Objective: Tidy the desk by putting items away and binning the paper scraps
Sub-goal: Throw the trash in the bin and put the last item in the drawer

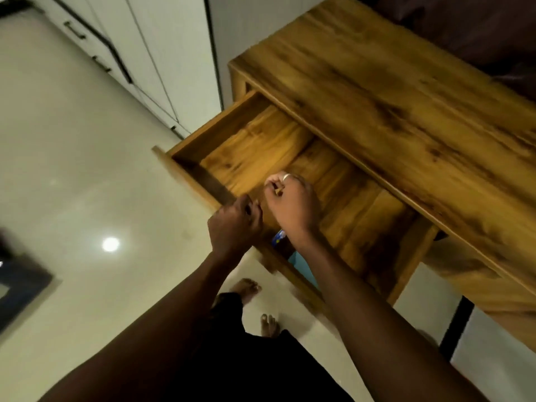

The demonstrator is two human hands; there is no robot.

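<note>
While your right hand (290,206) pinches a small tan item (279,192) above the open drawer (255,146), the drawer floor lies just beyond, toward 12 o'clock. Item's long axis: too small to tell. Left hand (235,224), close at 8 o'clock, curled at the front rim; grip unclear.

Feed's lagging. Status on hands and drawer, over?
Left hand grips drawer front. Right hand pinches small item over open drawer. Blue object under right wrist.
</note>
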